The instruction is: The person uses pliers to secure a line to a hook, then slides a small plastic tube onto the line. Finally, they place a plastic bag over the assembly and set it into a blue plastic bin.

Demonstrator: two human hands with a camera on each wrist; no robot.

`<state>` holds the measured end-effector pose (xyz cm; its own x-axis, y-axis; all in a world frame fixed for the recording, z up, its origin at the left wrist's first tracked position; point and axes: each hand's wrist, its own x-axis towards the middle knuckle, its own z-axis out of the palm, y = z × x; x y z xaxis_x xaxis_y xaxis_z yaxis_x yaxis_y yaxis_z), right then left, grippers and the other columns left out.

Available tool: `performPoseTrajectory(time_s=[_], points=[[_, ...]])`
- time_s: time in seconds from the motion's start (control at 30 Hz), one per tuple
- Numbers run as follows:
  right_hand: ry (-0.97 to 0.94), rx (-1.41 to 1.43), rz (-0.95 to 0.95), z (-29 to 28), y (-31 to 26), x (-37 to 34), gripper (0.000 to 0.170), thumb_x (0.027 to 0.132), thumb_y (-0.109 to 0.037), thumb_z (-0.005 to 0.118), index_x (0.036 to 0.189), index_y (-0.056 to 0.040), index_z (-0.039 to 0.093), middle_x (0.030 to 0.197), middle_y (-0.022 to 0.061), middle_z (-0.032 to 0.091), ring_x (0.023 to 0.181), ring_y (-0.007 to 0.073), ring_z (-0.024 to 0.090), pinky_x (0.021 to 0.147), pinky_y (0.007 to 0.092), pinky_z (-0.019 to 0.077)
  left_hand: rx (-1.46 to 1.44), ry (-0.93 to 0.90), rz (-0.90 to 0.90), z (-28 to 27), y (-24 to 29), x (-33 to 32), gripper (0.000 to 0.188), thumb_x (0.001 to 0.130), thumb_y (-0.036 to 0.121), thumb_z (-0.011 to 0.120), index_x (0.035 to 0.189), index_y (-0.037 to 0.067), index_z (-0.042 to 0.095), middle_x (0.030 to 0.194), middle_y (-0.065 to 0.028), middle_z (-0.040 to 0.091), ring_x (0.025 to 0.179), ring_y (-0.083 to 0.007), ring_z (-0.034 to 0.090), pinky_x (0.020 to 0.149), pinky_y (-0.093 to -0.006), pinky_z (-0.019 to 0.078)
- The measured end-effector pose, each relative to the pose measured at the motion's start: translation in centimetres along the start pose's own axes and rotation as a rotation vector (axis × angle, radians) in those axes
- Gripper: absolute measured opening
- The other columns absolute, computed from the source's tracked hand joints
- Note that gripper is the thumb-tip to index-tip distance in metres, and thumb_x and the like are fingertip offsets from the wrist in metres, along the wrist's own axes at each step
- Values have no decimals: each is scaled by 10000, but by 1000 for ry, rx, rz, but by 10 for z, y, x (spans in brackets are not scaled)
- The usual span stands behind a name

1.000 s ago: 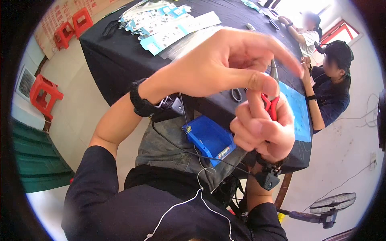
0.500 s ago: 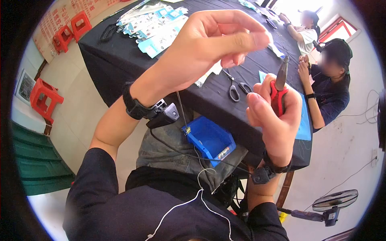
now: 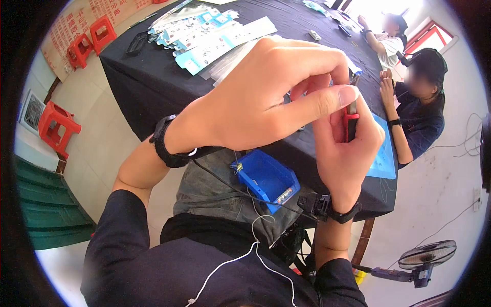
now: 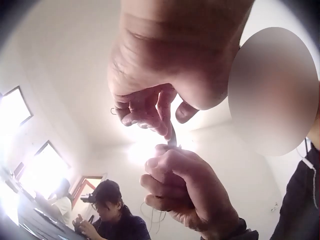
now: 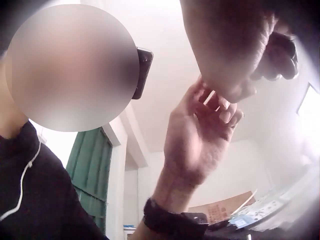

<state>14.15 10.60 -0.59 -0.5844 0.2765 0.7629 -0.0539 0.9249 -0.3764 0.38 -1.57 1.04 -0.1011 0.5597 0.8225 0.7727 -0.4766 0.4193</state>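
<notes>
My right hand (image 3: 353,148) grips small pliers (image 3: 351,123) with red handles, raised above the table's near edge. Their narrow metal jaws point up and away, partly covered by my left hand (image 3: 261,97). That hand reaches across from the left with curled fingers, the thumb tip overlapping the jaws in the head view. From the left wrist, the metal tip (image 4: 173,136) shows between the two hands. A tiny wire hook (image 4: 113,111) sticks out beside my left fingers; the rest of it is hidden. In the right wrist view the pliers are out of sight.
A blue plastic bin (image 3: 268,179) sits on my lap. On the black-covered table (image 3: 128,84) lie a pile of printed packaging cards (image 3: 204,46) and a blue mat (image 3: 384,158). Two people (image 3: 427,107) sit along the right side. A cable (image 3: 230,184) runs between my wrist cameras.
The left hand drew off the pliers up and left half a second ago, baring the jaws, and is now back over them. The right hand has turned, still gripping the pliers.
</notes>
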Motion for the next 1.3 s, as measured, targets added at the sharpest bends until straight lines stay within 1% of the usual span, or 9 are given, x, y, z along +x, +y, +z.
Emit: performPoseTrajectory(time_s=[0.13,0.43,0.53,0.87,0.93,1.0,1.13,1.23,1.3], points=[[20,-65,-41,0,-3,0,202,783,-29,734,806,-69,537,559,27,483,450,181,504,488,313,379,68,27,86,2,-5,1,210,995,183,610,929,-14,638,775,-77,601,681,-186,560,637,-300,434],[-12,-38,-32,0,-4,-1,194,788,-25,721,812,-71,534,558,34,477,444,191,490,489,322,379,81,84,88,8,-11,-1,186,983,124,536,877,-11,607,764,-87,624,660,-196,579,631,-308,451],[24,-21,-76,0,-3,-1,186,784,-26,716,811,-69,538,547,32,458,438,178,473,485,316,370,114,118,98,7,-8,-1,165,960,99,539,850,-6,602,759,-87,627,660,-187,592,636,-304,461],[-120,213,48,-10,-2,-2,210,781,-19,732,963,15,632,570,18,504,474,74,462,487,248,362,80,142,191,10,-9,-1,93,907,-4,551,823,-26,584,857,-126,682,738,-170,633,715,-293,520],[-124,224,35,-12,-3,-3,233,780,-16,732,993,21,644,574,18,498,480,69,461,488,242,362,-180,203,68,15,-8,-4,70,914,-27,540,869,-41,593,920,-149,696,769,-173,642,731,-298,535],[-164,237,109,-15,-9,-3,149,824,-50,708,930,24,635,672,-47,509,599,31,425,560,207,344,-156,167,89,11,-9,-4,68,918,-34,534,893,-45,596,937,-157,696,776,-178,646,731,-302,538],[-152,255,58,-15,-5,-3,136,840,-57,715,892,17,613,679,-38,509,615,42,433,567,213,349,-13,66,209,2,-11,1,79,927,-41,527,934,-48,605,965,-162,694,784,-183,649,731,-308,541],[-175,268,70,-16,-4,-2,133,840,-52,712,872,15,602,688,-32,508,629,50,437,572,218,349,-38,72,253,4,-15,3,75,937,-29,536,934,-44,609,965,-160,693,777,-183,651,729,-303,539],[-160,259,-17,-15,1,0,265,767,4,727,1019,30,648,598,25,521,495,97,483,513,248,388,-40,66,247,3,-14,4,73,942,-21,541,934,-41,611,966,-159,693,772,-183,651,725,-302,540]])
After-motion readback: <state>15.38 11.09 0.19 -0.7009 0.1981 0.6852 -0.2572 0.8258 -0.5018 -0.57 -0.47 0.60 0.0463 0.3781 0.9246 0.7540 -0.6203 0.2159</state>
